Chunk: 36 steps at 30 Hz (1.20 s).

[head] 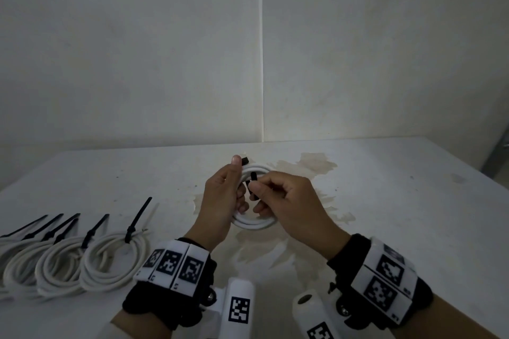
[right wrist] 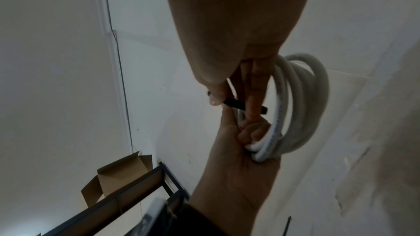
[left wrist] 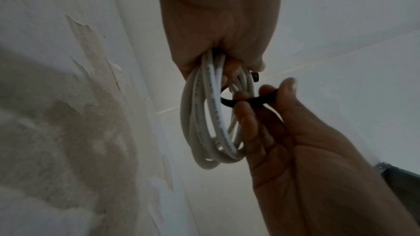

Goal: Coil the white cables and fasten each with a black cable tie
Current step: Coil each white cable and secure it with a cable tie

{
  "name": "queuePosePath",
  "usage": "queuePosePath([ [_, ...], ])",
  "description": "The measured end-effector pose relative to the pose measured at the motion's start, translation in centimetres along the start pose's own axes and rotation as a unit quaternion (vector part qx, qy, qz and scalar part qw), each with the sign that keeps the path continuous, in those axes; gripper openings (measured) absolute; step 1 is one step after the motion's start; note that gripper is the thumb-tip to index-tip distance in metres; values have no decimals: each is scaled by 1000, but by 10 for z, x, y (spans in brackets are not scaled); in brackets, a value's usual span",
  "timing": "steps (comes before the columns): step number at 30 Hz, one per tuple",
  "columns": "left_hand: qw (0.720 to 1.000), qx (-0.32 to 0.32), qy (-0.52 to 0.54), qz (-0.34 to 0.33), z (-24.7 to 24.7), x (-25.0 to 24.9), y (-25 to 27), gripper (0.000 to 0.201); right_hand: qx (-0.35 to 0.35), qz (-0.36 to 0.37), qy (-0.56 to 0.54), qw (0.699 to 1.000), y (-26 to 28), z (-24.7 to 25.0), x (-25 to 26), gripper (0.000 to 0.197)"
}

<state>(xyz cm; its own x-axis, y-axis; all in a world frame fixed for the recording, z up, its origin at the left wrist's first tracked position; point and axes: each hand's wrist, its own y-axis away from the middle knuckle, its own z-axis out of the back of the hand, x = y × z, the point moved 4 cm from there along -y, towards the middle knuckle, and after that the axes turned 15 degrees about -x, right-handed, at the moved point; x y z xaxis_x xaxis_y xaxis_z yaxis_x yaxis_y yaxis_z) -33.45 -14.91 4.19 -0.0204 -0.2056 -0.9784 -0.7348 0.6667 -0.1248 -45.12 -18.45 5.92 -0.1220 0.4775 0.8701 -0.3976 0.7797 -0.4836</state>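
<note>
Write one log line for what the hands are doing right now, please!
left hand: grips white cable coil | right hand: pinches black cable tie at the coil | tie: not yet fastened | tied coils: on table, left

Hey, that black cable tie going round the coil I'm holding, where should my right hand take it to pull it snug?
Probably by the free tail of the black cable tie, where the right hand already pinches it. Come from the right, the open side, since the left hand covers the left arc of the white coil. The flat strap suits a thumb-and-forefinger grip.
</note>
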Motion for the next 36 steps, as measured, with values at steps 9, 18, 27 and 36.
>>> queuePosePath([
  [9, 1000, -13, -13, 11, -4, 2, 5, 38, -48, -63, 21, 997, -9, 4, 2, 13],
  [18, 1000, -21, -11, 17, -1, 0, 8, 43, -35, -96, 47, 994, -8, 4, 4, 14],
  [27, 1000, -20, -8, -7, -2, -1, 11, 36, -38, -103, 65, 992, -8, 4, 8, 15],
  [36, 1000, -29, 3, -1, 0, -1, 10, 38, -47, -112, 53, 991, -10, 5, 9, 18],
])
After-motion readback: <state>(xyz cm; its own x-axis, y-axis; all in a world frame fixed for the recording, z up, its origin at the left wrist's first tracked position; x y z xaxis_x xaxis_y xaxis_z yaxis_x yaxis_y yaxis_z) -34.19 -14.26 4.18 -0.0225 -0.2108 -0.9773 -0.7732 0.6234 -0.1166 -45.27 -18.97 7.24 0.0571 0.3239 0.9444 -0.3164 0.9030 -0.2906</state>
